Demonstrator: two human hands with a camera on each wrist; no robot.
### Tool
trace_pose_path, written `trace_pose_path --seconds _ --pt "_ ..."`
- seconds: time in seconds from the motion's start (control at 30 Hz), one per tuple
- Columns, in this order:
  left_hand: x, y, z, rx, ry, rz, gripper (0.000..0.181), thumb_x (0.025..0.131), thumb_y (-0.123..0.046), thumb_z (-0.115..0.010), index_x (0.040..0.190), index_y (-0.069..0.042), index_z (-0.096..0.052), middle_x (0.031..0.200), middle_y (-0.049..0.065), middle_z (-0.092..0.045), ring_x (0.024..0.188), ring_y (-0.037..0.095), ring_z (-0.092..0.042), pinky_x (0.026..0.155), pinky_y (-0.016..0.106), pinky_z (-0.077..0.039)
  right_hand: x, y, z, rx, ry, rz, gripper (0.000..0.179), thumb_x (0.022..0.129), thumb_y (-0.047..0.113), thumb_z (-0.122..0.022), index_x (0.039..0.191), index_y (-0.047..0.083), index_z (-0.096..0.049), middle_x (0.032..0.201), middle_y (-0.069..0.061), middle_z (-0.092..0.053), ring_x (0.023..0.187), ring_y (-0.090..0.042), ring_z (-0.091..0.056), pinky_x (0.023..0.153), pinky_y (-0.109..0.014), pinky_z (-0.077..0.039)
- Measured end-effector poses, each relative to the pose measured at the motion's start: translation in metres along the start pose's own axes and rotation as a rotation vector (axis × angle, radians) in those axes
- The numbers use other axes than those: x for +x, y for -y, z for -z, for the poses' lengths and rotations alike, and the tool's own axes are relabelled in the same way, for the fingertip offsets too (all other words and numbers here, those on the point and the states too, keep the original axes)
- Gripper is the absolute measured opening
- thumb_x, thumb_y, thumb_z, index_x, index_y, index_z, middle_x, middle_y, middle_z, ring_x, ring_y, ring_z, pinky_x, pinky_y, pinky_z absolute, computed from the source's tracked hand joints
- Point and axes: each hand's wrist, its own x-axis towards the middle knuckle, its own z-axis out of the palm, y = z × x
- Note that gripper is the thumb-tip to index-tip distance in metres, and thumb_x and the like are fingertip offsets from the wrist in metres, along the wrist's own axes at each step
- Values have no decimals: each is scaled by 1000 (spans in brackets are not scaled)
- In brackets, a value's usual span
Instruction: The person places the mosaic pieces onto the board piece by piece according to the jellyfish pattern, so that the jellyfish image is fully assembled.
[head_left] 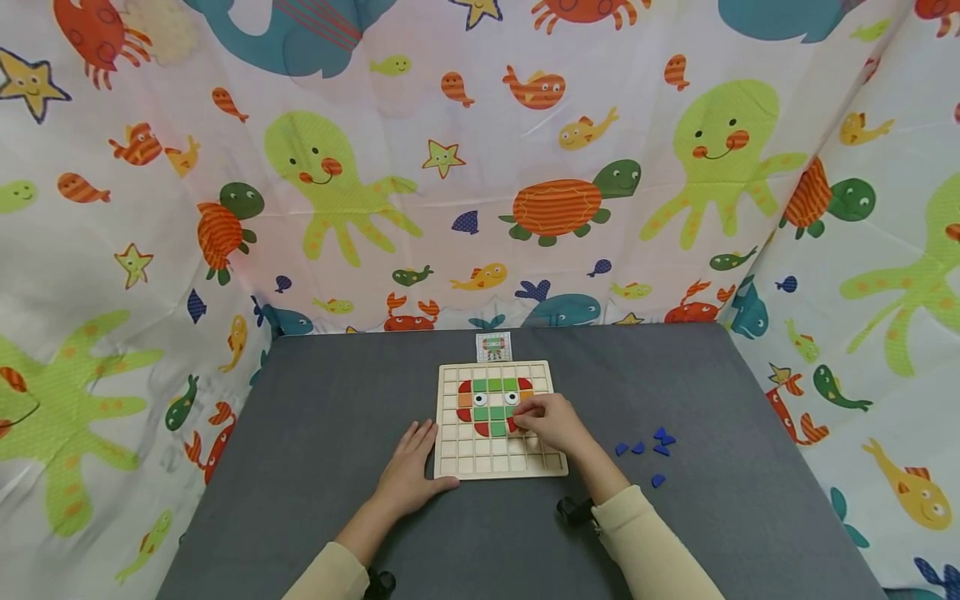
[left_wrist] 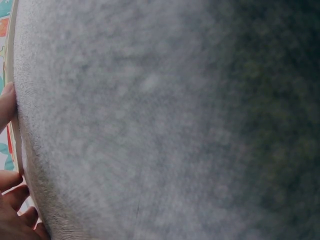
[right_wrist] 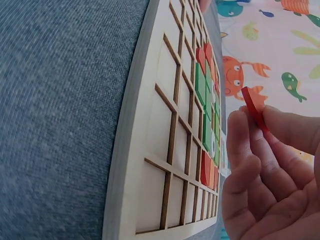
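Note:
A wooden grid board (head_left: 465,462) lies on the grey table, with green, red, orange and eye-patterned tiles (head_left: 491,398) set in its upper middle squares. My left hand (head_left: 408,471) rests at its left edge, fingers along the side and thumb at the front corner. In the left wrist view only a thumb and several fingertips (left_wrist: 17,197) show against the board's rim. My right hand (head_left: 553,423) is over the board's right half. Between its thumb and fingers it pinches a thin red tile (right_wrist: 255,111), held above the grid squares.
Several dark blue tiles (head_left: 662,435) lie loose on the table (head_left: 337,400) to the right of the board. A small pattern card (head_left: 493,347) stands just behind the board. Behind the table hangs a curtain (head_left: 450,117) printed with sea animals.

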Motion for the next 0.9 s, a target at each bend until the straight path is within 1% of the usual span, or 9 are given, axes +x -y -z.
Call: trace_pose_path --seconds 0.13,0.3,0.4,0.5,0.67,0.77,0.9 --pt "0 0 1 -9 7 10 107 77 -55 -83 160 -10 -31 166 9 -30 155 34 -18 117 58 -32 2 -3 -1 57 -12 -49 9 94 14 -72 96 7 -78 85 -8 -76 80 -25 -73 75 -34 -57" --pt "1 1 0 4 17 14 108 77 -57 -82 161 -12 -29 166 7 -28 156 32 -16 118 57 -31 4 -4 -3 34 -25 -75 9 92 17 -75 94 9 -79 87 -4 -73 79 -23 -69 69 -33 -54" --pt "2 2 -2 5 12 9 108 77 -58 -82 160 -12 -30 166 7 -28 156 32 -17 118 57 -31 4 -5 -5 -18 -51 -95 8 91 19 -77 92 12 -81 87 -1 -72 76 -19 -65 65 -31 -52" --pt "2 2 -2 0 8 9 109 77 -58 -82 160 -13 -30 166 6 -28 156 32 -16 118 57 -30 6 -5 -7 -92 -80 -99 6 90 19 -78 90 14 -81 85 1 -73 74 -15 -62 64 -30 -51" --pt "2 2 -2 3 8 8 109 77 -59 -82 160 -12 -30 166 7 -28 156 33 -17 118 57 -31 9 -6 -13 -182 -108 -100 6 89 18 -79 88 13 -80 82 2 -72 73 -14 -61 63 -30 -51" --pt "2 2 -2 6 12 15 109 77 -60 -81 160 -12 -30 166 7 -28 156 32 -16 118 57 -31 11 -7 -16 -224 -122 -104 6 89 19 -79 86 13 -79 79 3 -71 73 -14 -61 64 -32 -51" --pt "2 2 -2 4 9 20 109 77 -59 -82 160 -12 -31 166 7 -29 156 33 -17 118 57 -32 11 -7 -21 -302 -138 -74 7 89 20 -79 83 16 -80 76 6 -70 74 -14 -62 68 -35 -52"
